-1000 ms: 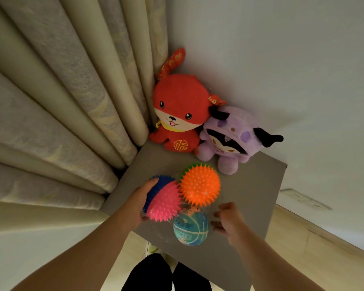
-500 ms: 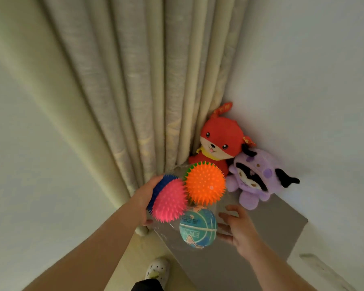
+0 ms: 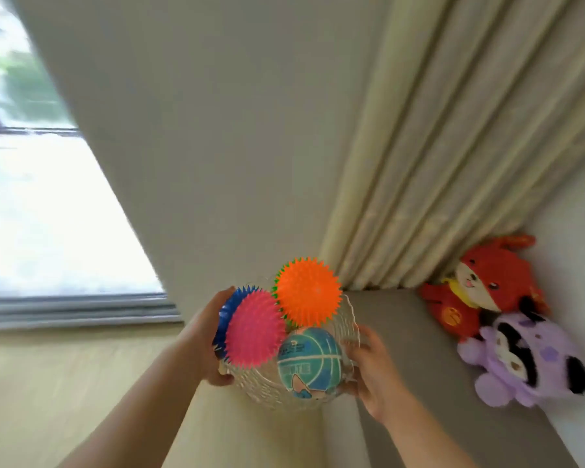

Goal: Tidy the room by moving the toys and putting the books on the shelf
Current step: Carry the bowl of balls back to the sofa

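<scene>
Gripping glass bowl [image 3: 267,391] — left hand [image 3: 205,339], right hand [image 3: 374,369].

A home room: pleated curtains [image 3: 429,157], a window [image 3: 44,211], plush toys [image 3: 487,288] on a ledge [image 3: 385,319].

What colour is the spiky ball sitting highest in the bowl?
The top spiky ball is orange, seen clearly in the head view.

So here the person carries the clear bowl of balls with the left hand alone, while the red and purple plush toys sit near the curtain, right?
Not alone: the head view shows the left hand gripping one side of the clear bowl and the right hand gripping the opposite rim. The rest stands: the red plush toy and the purple plush toy sit near the curtain.
</scene>
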### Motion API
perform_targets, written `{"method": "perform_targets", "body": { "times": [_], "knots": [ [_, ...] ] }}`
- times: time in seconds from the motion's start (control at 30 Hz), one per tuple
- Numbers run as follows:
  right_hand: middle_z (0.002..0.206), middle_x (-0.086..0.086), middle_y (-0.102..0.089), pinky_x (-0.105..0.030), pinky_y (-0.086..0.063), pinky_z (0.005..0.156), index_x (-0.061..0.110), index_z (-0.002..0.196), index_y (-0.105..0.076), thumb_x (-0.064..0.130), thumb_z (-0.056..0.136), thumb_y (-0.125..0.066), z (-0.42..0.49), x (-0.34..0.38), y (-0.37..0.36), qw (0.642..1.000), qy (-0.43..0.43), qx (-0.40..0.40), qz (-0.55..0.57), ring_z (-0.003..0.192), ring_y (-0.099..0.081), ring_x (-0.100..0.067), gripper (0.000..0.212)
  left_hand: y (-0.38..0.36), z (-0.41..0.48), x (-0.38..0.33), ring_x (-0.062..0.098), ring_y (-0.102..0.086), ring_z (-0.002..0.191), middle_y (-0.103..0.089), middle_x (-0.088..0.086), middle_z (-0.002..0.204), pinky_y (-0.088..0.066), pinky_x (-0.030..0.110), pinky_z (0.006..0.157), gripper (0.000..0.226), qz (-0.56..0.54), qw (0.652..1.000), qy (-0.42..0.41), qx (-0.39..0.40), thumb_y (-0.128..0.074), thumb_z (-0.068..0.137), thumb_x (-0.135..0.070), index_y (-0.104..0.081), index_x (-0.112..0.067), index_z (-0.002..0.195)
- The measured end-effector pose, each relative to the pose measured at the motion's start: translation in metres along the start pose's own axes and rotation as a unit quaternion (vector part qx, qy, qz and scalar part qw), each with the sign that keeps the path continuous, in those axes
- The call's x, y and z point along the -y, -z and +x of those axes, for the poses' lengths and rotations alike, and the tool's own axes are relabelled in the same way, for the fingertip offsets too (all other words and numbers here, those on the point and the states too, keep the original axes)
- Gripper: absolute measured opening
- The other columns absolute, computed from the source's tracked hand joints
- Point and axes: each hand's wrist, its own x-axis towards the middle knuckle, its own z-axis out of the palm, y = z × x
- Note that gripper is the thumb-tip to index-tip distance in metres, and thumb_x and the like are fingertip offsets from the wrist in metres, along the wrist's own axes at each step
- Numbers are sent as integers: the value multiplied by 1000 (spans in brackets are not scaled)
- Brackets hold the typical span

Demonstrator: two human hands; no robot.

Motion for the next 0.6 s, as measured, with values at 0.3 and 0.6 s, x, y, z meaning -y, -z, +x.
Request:
{"method": "perform_targets", "body": {
  "times": [0.3,0.6],
  "knots": [
    [83,-8,-60,-22,-41,35,18,110,-46,-7,91,-41,-85,-39,-235,971,2,201,-133,43,-56,-16,32,274,-88,27,26,-54,90,-60,6,100,-33,55,89,43,-195,976,-66,-74,-61,71,-56,-58,-17,87],
    [85,-15,-52,-29,-47,37,16,99,-48,-12,88,-38,-212,-152,-474,908,-77,376,-168,54,-48,-25,32,530,-203,116,23,-55,71,-60,6,68,-46,40,63,56,-382,900,-157,-140,-49,78,-64,-59,-9,82]
  ]
}}
